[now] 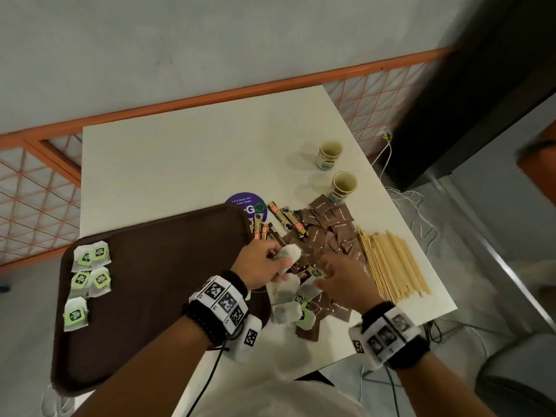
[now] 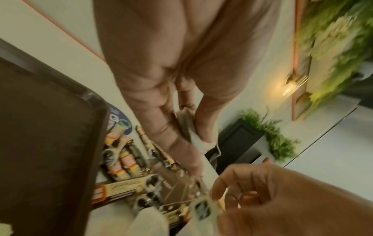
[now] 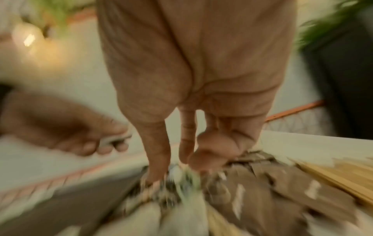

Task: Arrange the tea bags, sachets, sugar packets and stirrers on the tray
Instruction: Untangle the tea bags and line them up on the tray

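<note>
From the head view, a brown tray (image 1: 156,284) lies at the table's (image 1: 192,158) near left corner, overhanging its edge. Five tea bags (image 1: 90,281) with green tags sit along the tray's left edge. The left hand (image 1: 264,267) pinches a white tea bag (image 1: 289,254) just past the tray's right edge. The right hand (image 1: 343,281) reaches with curled fingers into the loose tea bags (image 1: 293,308) beside the tray; whether it grips one is unclear here. Brown sugar packets (image 1: 328,230) and coffee sachets (image 1: 284,219) lie heaped beyond the hands, wooden stirrers (image 1: 391,263) along the table's right edge, two paper cups (image 1: 337,173) further back.

The left wrist view shows thumb and fingers closed on the tea bag (image 2: 191,127), sachets (image 2: 125,159) below.

The right wrist view is blurred; fingertips (image 3: 155,175) touch a green tag (image 3: 187,177) in the pile.
</note>
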A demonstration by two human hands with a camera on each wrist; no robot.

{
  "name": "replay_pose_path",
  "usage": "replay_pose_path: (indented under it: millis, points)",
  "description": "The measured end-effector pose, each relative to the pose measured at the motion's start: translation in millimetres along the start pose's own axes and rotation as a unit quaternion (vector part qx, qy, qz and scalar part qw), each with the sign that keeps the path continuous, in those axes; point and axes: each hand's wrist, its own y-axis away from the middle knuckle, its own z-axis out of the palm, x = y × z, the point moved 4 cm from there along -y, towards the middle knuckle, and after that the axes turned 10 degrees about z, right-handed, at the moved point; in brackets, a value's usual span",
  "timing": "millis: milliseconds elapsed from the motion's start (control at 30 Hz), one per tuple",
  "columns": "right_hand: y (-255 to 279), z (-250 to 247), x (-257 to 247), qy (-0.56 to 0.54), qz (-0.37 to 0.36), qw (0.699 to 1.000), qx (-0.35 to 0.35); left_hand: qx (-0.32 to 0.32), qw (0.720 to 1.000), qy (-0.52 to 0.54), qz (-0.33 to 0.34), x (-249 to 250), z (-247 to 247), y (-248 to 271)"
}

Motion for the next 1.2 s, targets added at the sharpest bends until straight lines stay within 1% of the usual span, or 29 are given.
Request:
replay_pose_path:
  millis: [67,133,167,200,267,333,367,433,500,567,667,700,767,833,900,967,1000,1033,1067,1133,1167,1200]
  points:
    - [0.0,29.2,7.3,0.063,0.008,0.998,-0.008,-0.024,0.995,-0.088,-0.030,-12.1,4.0,-2.7]
    - [0.4,43.9,8.1,0.083,0.016,0.996,0.000,-0.058,0.973,-0.218,-0.037,-20.9,9.9,-5.6]
    - [-0.9,47.7,9.0,0.087,0.016,0.996,0.010,-0.066,0.961,-0.267,-0.042,-24.3,13.6,-7.1]
    - [-1.6,48.6,8.6,0.087,0.013,0.996,0.023,-0.065,0.954,-0.285,-0.059,-30.8,18.0,-9.1]
    - [-3.3,49.2,10.4,0.080,0.007,0.996,0.047,-0.052,0.953,-0.278,-0.105,-41.2,27.7,-10.5]
    - [-4.8,50.1,12.3,0.070,0.006,0.996,0.053,-0.037,0.944,-0.299,-0.131,-45.3,38.0,-11.6]
    - [-5.1,50.4,12.4,0.067,0.006,0.996,0.053,-0.032,0.935,-0.324,-0.138,-45.8,43.0,-11.7]
    - [-5.5,51.0,11.4,0.060,0.006,0.997,0.053,-0.009,0.917,-0.376,-0.133,-43.7,51.3,-13.1]
    - [-5.5,49.3,11.0,0.047,0.009,0.998,0.048,0.009,0.911,-0.394,-0.119,-43.3,58.8,-14.7]
    - [-3.4,42.7,11.5,0.011,0.009,0.999,0.044,0.016,0.916,-0.386,-0.112,-41.6,60.0,-12.3]
    - [3.7,22.5,15.4,-0.084,-0.003,0.996,0.032,0.021,0.925,-0.366,-0.098,-30.8,46.1,-2.8]
    - [6.8,13.6,15.8,-0.122,-0.010,0.992,0.024,0.022,0.928,-0.363,-0.085,-24.8,39.1,0.9]
    - [12.0,-3.6,15.5,-0.193,-0.019,0.981,0.007,0.020,0.937,-0.348,-0.039,-7.1,24.1,7.7]
    - [15.8,-17.8,16.8,-0.278,-0.013,0.960,-0.005,0.010,0.952,-0.304,0.031,16.5,8.5,14.9]
    - [17.9,-23.4,20.5,-0.360,0.011,0.933,-0.021,0.005,0.958,-0.272,0.089,46.0,-8.1,24.4]
    - [20.1,-16.0,23.7,-0.435,0.056,0.896,-0.064,0.010,0.957,-0.262,0.125,73.1,-23.8,33.4]
    - [20.9,-8.4,23.3,-0.442,0.072,0.890,-0.084,0.013,0.958,-0.251,0.138,85.5,-30.8,37.5]
    - [22.6,-0.7,20.7,-0.418,0.071,0.900,-0.097,0.019,0.963,-0.226,0.145,95.8,-37.3,41.0]
    - [22.5,8.4,18.9,-0.363,0.056,0.925,-0.099,0.026,0.972,-0.180,0.148,104.9,-43.1,43.8]
    - [25.8,27.5,8.1,-0.217,0.004,0.972,-0.087,0.028,0.987,-0.054,0.151,120.2,-51.4,48.4]
    - [28.2,39.2,3.5,-0.142,-0.020,0.987,-0.073,0.021,0.988,0.010,0.155,127.2,-53.6,50.6]
    - [32.0,48.9,-1.7,-0.079,-0.031,0.995,-0.059,0.014,0.986,0.066,0.154,133.2,-54.7,52.5]
